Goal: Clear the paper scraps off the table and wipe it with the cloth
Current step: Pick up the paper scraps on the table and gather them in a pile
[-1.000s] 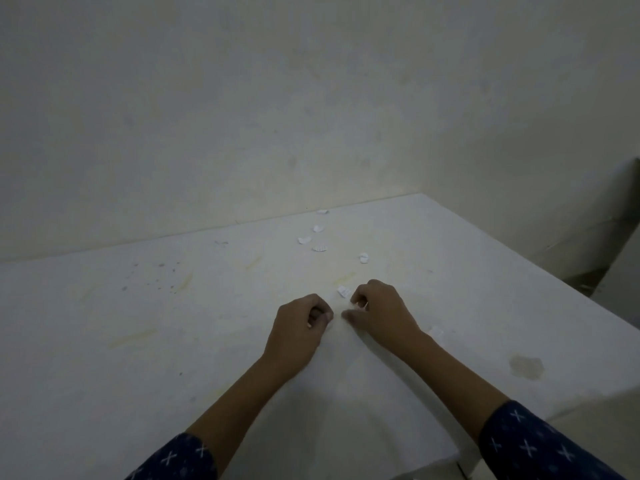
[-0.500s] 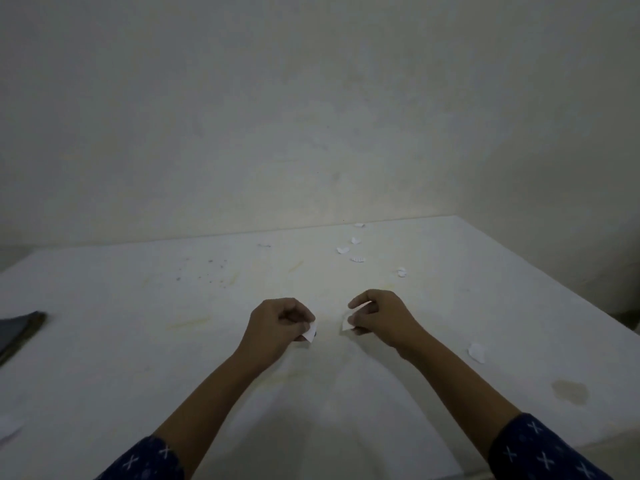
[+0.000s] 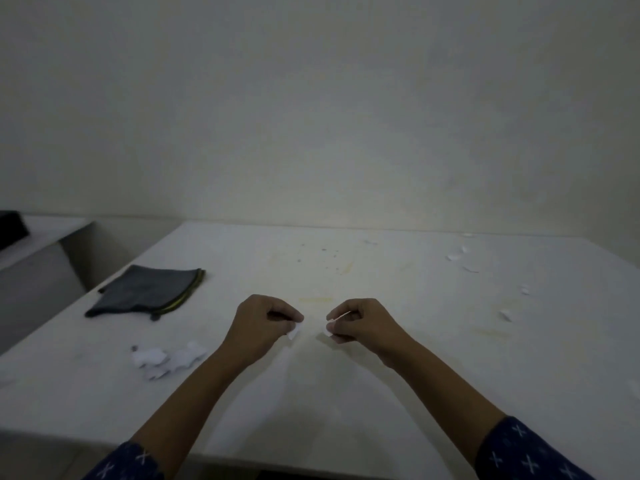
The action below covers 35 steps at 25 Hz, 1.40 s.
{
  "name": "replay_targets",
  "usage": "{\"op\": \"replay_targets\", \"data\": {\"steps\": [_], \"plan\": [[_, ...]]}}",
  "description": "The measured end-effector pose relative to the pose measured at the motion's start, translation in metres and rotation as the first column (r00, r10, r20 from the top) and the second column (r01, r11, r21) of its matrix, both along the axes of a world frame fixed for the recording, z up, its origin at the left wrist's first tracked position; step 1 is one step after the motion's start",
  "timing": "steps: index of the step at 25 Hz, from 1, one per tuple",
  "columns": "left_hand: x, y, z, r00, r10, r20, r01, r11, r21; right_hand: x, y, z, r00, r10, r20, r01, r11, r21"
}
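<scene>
My left hand (image 3: 263,323) pinches a small white paper scrap (image 3: 293,331) just above the white table (image 3: 346,403). My right hand (image 3: 360,323) pinches another white scrap (image 3: 329,328), a short gap from the left hand. A pile of white paper scraps (image 3: 166,360) lies on the table to the left of my left forearm. Several loose scraps (image 3: 453,257) are scattered at the far right of the table. A folded dark grey cloth (image 3: 149,292) lies flat at the table's left side, apart from both hands.
The table stands against a pale wall (image 3: 311,116) at the back. A lower ledge (image 3: 38,244) with a dark object (image 3: 12,228) sits beyond the left edge. Yellowish stains and dark specks (image 3: 325,252) mark the tabletop's middle.
The view has swung left, bringing the cloth and scrap pile into sight. Both hands lifted scraps off the table and have moved left and slightly apart, still pinching them.
</scene>
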State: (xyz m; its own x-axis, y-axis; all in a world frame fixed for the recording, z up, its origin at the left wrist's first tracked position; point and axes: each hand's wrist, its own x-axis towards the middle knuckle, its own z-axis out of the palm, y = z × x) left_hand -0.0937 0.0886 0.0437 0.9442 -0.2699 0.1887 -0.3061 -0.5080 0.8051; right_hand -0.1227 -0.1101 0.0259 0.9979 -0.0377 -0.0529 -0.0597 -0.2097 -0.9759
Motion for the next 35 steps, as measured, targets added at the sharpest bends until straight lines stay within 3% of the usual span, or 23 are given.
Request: {"op": "replay_targets", "data": {"steps": [6, 9, 13, 17, 22, 26, 31, 35], "plan": [[0.003, 0.112, -0.004, 0.955, 0.288, 0.071, -0.286, 0.958, -0.030, 0.029, 0.112, -0.002, 0.990, 0.135, 0.042, -0.136, 0.990, 0.026], [0.003, 0.150, -0.009, 0.937, 0.343, 0.067, -0.342, 0.939, -0.028, 0.038, 0.154, -0.003, 0.979, 0.198, 0.050, -0.200, 0.979, 0.030], [0.002, 0.172, -0.014, 0.942, 0.321, 0.096, -0.323, 0.946, 0.006, 0.047, 0.190, -0.007, 0.972, 0.224, 0.071, -0.225, 0.974, -0.001], [0.006, 0.168, -0.022, 0.954, 0.251, 0.166, -0.273, 0.954, 0.122, 0.049, 0.202, -0.016, 0.969, 0.195, 0.150, -0.151, 0.953, -0.262], [0.010, 0.150, -0.032, 0.948, 0.167, 0.271, -0.236, 0.941, 0.244, 0.044, 0.175, -0.011, 0.949, 0.188, 0.254, -0.066, 0.904, -0.423], [0.010, 0.099, -0.031, 0.946, 0.014, 0.325, -0.111, 0.953, 0.282, 0.028, 0.116, -0.007, 0.961, 0.142, 0.238, 0.024, 0.814, -0.580], [-0.001, -0.010, -0.032, 0.925, -0.270, 0.269, 0.143, 0.900, 0.412, -0.023, 0.027, -0.013, 0.992, 0.006, 0.129, 0.114, 0.439, -0.891], [-0.022, -0.110, -0.034, 0.872, -0.443, 0.211, 0.311, 0.832, 0.459, -0.071, -0.050, -0.020, 0.978, -0.200, 0.063, 0.135, 0.368, -0.920]]}}
